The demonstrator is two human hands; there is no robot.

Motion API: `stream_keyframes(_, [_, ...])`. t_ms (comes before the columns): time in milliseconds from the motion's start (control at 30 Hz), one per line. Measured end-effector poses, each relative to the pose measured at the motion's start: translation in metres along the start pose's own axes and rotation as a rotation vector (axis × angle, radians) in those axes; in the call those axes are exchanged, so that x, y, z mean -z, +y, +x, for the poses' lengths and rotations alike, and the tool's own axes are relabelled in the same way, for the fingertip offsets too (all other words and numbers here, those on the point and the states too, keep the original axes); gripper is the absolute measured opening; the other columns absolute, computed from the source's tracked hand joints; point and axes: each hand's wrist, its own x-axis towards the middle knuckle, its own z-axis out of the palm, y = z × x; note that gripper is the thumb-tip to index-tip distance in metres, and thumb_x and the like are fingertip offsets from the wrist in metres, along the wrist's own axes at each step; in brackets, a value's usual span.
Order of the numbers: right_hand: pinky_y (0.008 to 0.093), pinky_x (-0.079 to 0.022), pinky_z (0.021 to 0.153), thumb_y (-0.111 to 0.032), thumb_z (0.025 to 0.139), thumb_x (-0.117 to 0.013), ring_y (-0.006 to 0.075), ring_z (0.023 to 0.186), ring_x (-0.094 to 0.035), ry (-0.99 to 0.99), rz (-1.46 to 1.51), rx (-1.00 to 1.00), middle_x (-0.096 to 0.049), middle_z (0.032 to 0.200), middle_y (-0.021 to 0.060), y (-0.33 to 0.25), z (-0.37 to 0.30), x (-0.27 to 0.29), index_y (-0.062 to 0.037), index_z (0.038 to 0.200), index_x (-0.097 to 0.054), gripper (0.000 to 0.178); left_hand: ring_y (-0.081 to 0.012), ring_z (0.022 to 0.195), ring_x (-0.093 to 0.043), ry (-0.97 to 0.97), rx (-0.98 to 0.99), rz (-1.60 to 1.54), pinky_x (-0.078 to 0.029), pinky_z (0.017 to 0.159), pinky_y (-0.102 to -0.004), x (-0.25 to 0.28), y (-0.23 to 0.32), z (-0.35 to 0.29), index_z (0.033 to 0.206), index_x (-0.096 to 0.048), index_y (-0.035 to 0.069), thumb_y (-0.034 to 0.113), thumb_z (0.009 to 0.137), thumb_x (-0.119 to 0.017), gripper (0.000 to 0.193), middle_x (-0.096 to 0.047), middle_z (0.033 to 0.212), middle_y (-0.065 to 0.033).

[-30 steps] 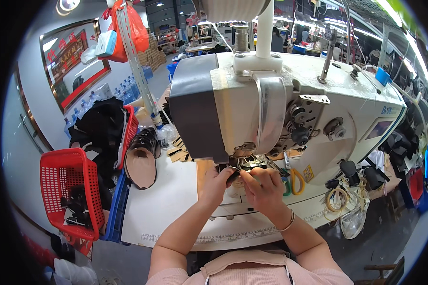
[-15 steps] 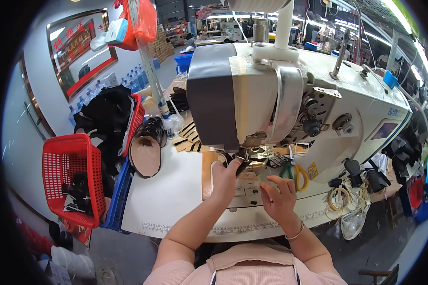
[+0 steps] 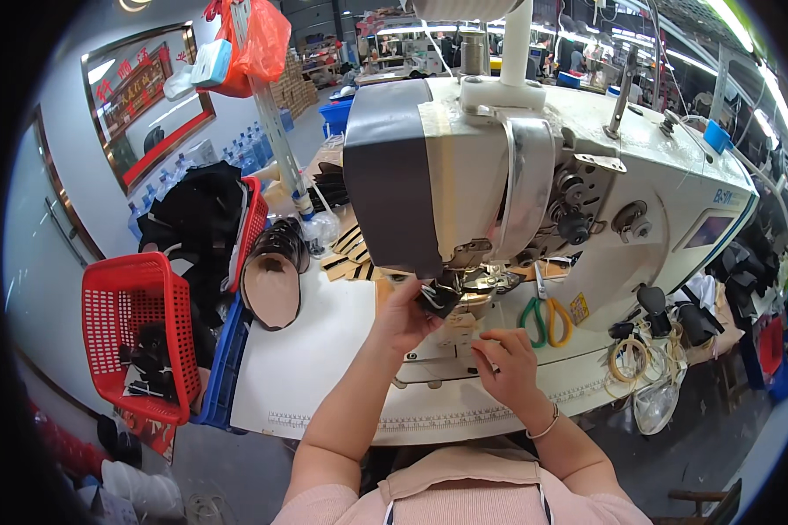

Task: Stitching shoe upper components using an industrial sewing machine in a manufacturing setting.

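Observation:
A large white and grey sewing machine [image 3: 385, 175] fills the middle of the view. Below its head, by the needle area, my left hand [image 3: 403, 319] grips a small black piece [image 3: 439, 299] with a pale edge, which looks like a shoe part. My right hand [image 3: 508, 363] is a little to the right, above the machine's metal plate [image 3: 446, 363]. Its thumb and fingertips are drawn together, and whatever they hold is too small to make out. Scissors [image 3: 547, 324] with green and yellow handles lie just beyond the right hand.
Left of the white table [image 3: 324, 367] stand a red basket [image 3: 184, 341] with black scraps and a blue crate [image 3: 223, 372]. A shoe-shaped stack [image 3: 271, 289] rests on the table's left side. Tape rolls and cords [image 3: 629, 360] hang at the right edge.
My left hand has drawn slightly left and down from the needle area, bringing the black piece into clearer view. The right hand's fingers have come closer together, and the scissors' handles show more fully.

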Motion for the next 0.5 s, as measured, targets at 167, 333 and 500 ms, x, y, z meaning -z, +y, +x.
stream_keyframes(167, [0.0299,-0.045,0.062,-0.004,0.065,-0.070,0.0211,0.074,-0.053,-0.002,0.020,-0.010,-0.058,0.086,0.0016,-0.004,-0.002,0.002,-0.0110,0.084,-0.063,0.021,-0.0128,0.073,-0.060,0.102,-0.346,0.177,-0.047,0.054,-0.0233,-0.012,-0.025,-0.014,0.093,-0.055,0.009,0.010,0.081,-0.061,0.014,-0.060,0.084,-0.0023])
stream_keyframes(333, [0.0302,-0.045,0.061,-0.004,0.066,-0.070,0.0221,0.072,-0.053,-0.015,0.022,-0.014,-0.058,0.085,0.0021,-0.001,-0.008,0.009,-0.0109,0.085,-0.062,0.021,-0.0087,0.075,-0.058,0.123,-0.373,0.121,-0.046,0.058,-0.0209,-0.011,-0.037,-0.017,0.099,-0.053,0.009,0.009,0.080,-0.062,0.021,-0.059,0.089,0.0006])
stream_keyframes(500, [0.0272,-0.044,0.058,0.001,0.071,-0.065,0.0207,0.071,-0.054,-0.017,0.265,-0.381,-0.057,0.087,0.0065,-0.002,-0.018,0.007,-0.0068,0.094,-0.058,0.025,-0.0080,0.076,-0.058,0.132,-0.498,0.119,-0.046,0.059,-0.0198,-0.024,-0.044,-0.025,0.101,-0.053,0.009,0.008,0.081,-0.061,0.021,-0.059,0.089,0.0008])
